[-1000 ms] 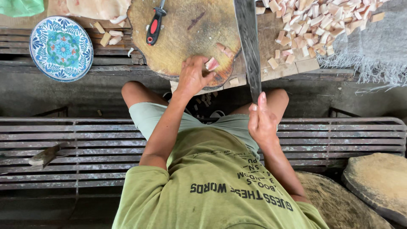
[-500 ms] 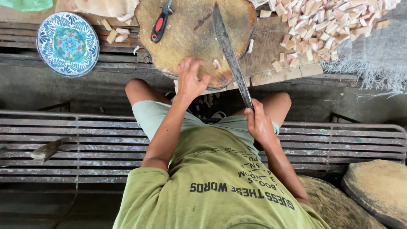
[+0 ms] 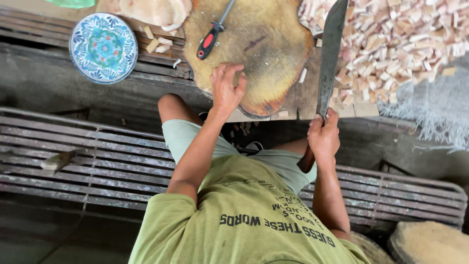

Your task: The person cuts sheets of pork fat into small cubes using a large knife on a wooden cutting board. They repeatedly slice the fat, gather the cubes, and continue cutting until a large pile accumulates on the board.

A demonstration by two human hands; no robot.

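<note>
Lower right of centre, the right hand (image 3: 323,138) was closed around the handle of a long machete (image 3: 330,54), blade raised toward the upper right. Above it, at centre, the left hand (image 3: 226,88) rested with bent fingers on the round chopping block (image 3: 266,46); whether it pinched anything I cannot tell. This looked like a pause between cuts. A further stroke would need those fingers clear. 1 pile of pale cut pieces (image 3: 405,39) lay upper right.

A round blue-and-white patterned ceramic plate (image 3: 103,47) sits beside a red-and-black-handled screwdriver (image 3: 212,33), a heap of pale chopped wooden pieces (image 3: 405,39), and a slatted wooden bench (image 3: 97,156) below.
</note>
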